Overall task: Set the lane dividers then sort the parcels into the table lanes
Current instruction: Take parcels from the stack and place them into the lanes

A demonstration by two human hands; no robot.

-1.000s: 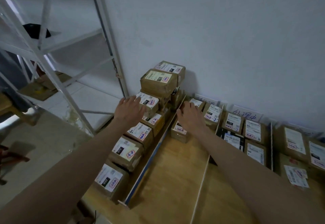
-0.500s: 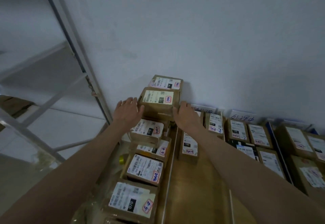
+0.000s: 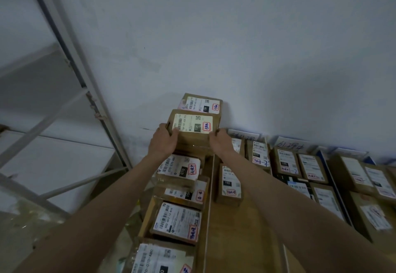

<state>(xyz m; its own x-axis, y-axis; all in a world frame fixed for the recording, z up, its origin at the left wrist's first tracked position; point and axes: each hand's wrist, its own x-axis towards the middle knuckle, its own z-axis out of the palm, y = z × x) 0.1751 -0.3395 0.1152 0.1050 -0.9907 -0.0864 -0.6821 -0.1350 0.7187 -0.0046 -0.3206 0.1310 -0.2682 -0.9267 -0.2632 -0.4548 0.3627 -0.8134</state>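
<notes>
A brown cardboard parcel (image 3: 194, 130) with a white label sits on top of the stack in the leftmost lane, close to the wall. My left hand (image 3: 163, 141) grips its left side and my right hand (image 3: 220, 140) grips its right side. Right behind it, another labelled parcel (image 3: 202, 103) stands against the wall. Below my hands, a row of several labelled parcels (image 3: 177, 222) fills the left lane. A thin white lane divider (image 3: 208, 204) runs along the right edge of that lane. One parcel (image 3: 229, 183) lies in the second lane.
More labelled parcels (image 3: 310, 167) fill the lanes to the right, split by another divider (image 3: 337, 189). Handwritten lane cards (image 3: 288, 144) lean on the white wall. A white metal rack (image 3: 70, 62) stands at the left. Bare wooden tabletop (image 3: 240, 236) shows in the second lane.
Both hands moved up from the lower parcels and closed on the sides of the top parcel. The view shifted forward and closer to the stack.
</notes>
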